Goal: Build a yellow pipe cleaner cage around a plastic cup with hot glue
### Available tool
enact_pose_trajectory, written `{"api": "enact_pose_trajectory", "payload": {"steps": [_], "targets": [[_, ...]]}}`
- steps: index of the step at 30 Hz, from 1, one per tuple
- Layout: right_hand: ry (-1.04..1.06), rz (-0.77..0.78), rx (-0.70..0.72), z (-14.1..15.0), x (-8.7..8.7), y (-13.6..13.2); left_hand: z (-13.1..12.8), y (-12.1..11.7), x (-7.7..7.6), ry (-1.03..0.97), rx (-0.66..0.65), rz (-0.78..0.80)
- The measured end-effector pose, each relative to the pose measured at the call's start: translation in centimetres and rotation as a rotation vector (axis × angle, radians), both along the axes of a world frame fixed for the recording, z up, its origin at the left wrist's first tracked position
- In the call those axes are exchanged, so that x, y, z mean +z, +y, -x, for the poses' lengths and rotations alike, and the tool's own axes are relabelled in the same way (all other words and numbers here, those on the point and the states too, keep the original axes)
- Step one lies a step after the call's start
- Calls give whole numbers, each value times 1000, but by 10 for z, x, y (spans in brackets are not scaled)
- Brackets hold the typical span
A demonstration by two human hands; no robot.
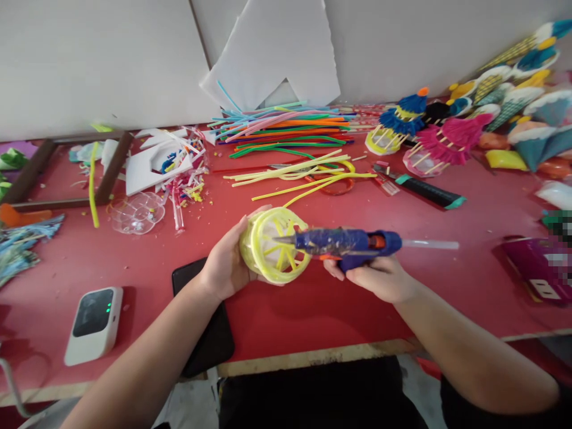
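My left hand (227,262) is wrapped round a small round craft piece (254,235) with a yellow rim and yellow pipe-cleaner spokes. Its open side faces up toward me. In my right hand (379,275) is a blue hot glue gun (333,243), pointing left. The metal nozzle lies over the spokes in view; whether it touches them I cannot tell. A clear glue stick (431,244) sticks out of the gun's back end. Beyond the craft piece lie loose yellow pipe cleaners (277,174).
Behind lies a heap of coloured pipe cleaners (286,126), with a utility knife (429,189) at right. Two small figures, blue (402,113) and pink (453,140), stand farther back. A black phone (210,339) and white device (95,322) lie near the front edge.
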State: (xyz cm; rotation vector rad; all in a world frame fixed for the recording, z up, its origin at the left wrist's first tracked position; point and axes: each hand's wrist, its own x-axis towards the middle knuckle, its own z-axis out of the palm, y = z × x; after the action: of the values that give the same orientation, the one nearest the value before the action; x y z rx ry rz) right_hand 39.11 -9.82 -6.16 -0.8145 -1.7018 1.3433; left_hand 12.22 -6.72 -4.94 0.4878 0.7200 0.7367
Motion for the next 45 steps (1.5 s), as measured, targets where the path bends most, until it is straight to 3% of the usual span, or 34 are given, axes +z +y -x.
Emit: {"api": "enact_pose_trajectory", "payload": {"steps": [4,8,11,13,16,18,24,30,45], "targets": [[192,194,120,-3,9,5,8,5,0,-160,-70,74],[315,326,45,-1,16,10,10,6,0,-219,-65,92],[341,342,41,-1,14,12,9,5,0,-204,-64,83],[287,220,-1,-2,11,11,6,4,1,-152,-39,77],[53,-153,-234,0,7,4,0,2,2,-31,31,48],[-66,-313,-349,2,5,-2,-4,0,4,37,69,12],[-209,-634,-278,10,8,-8,-8,-4,4,72,59,13],[-192,-735,-331,10,7,-6,-8,-5,2,27,20,-37],[-254,-705,-421,14,13,-6,-8,-5,-3,-37,-27,-25]]}}
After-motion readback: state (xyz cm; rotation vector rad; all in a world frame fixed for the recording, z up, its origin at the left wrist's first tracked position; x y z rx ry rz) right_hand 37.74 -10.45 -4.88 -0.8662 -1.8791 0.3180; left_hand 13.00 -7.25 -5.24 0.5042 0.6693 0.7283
